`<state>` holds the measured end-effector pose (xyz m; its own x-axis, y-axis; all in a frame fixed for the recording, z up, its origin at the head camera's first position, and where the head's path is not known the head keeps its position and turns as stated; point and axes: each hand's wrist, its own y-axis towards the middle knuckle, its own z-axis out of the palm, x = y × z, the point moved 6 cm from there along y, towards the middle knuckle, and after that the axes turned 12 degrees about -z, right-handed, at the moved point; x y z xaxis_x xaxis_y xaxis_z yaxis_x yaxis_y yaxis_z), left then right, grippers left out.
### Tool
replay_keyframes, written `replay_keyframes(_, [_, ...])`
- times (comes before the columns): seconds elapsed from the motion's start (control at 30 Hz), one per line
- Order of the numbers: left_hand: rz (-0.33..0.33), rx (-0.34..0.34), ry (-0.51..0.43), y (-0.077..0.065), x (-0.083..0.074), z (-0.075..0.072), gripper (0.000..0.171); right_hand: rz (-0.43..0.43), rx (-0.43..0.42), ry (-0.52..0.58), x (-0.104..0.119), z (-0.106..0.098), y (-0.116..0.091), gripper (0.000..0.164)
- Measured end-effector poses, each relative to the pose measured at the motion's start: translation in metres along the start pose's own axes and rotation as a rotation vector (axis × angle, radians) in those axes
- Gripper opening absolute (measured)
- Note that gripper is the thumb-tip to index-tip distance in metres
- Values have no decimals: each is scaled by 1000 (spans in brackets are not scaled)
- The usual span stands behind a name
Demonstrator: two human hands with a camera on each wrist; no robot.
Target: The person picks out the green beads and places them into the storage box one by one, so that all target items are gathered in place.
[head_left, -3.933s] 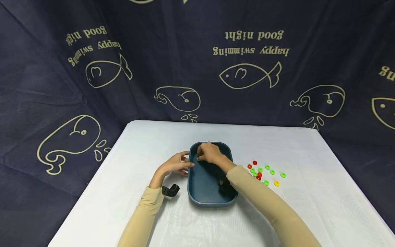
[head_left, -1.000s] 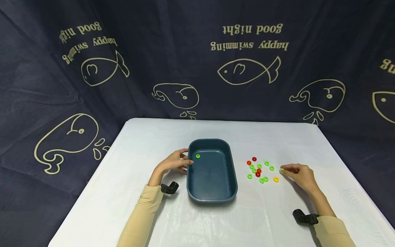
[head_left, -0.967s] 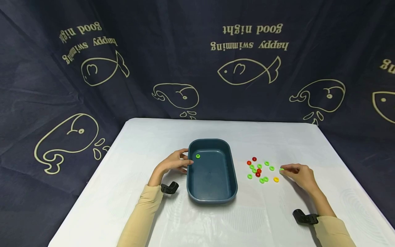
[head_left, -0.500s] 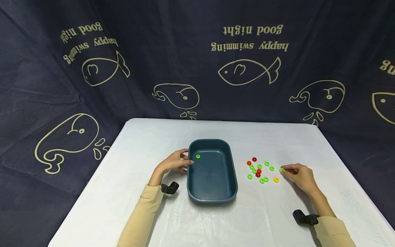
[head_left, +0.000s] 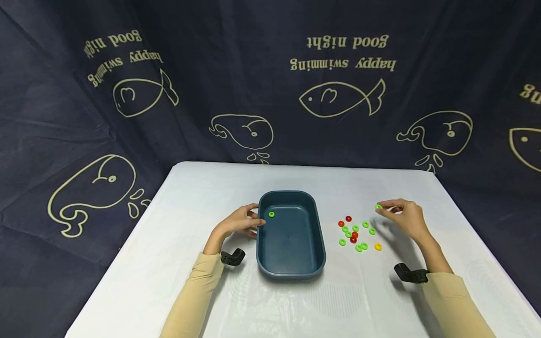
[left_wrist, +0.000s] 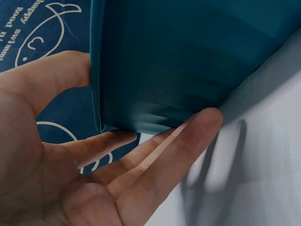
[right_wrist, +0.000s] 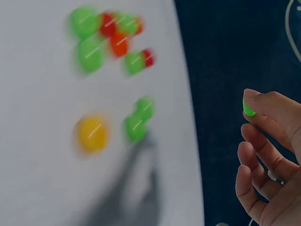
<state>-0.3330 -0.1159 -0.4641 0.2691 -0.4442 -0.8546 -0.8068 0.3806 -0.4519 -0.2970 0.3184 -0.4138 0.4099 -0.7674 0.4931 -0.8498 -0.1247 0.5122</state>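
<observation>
In the head view my right hand pinches a small green ring between thumb and forefinger, raised above the white table. The right wrist view shows only the edge of this green ring between the fingertips. My left hand holds the left side of a dark blue-green plastic tub. In the left wrist view, the thumb meets the tub's rim and the other fingers lie along its outer wall. Inside the tub, near its far left corner, lies one green ring.
Several loose green rings, red rings and a yellow ring lie scattered right of the tub. A dark blue cloth with fish drawings hangs behind the white table. Black bands with cameras sit on both wrists.
Earlier, my right hand was inside the tub with a green ring; that ring now lies there. Since then the hand has gone right, pinched another green ring and lifted it off the table.
</observation>
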Motion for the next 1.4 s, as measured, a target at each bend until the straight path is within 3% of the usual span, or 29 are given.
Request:
replay_keyframes(0.23, [3, -2, 7, 0, 0, 0, 77, -16, 8, 38, 31, 8, 38, 24])
replay_keyframes(0.37, [2, -1, 9, 0, 0, 0, 76, -65, -3, 81, 52, 18, 55, 22])
replay_keyframes(0.67, [-10, -14, 9, -1, -2, 1, 75, -119, 22, 187, 91, 50, 82, 19])
replay_keyframes(0.9, [-9, -23, 12, 0, -1, 1, 75, -132, 79, 264, 125, 83, 94, 20])
replay_keyframes(1.13, [-17, -22, 7, 0, 1, 0, 75, -166, 165, 305, 155, 130, 99, 18])
replay_keyframes(1.4, [-23, -7, 10, -1, -1, 1, 74, -169, 284, 296, 170, 175, 96, 15])
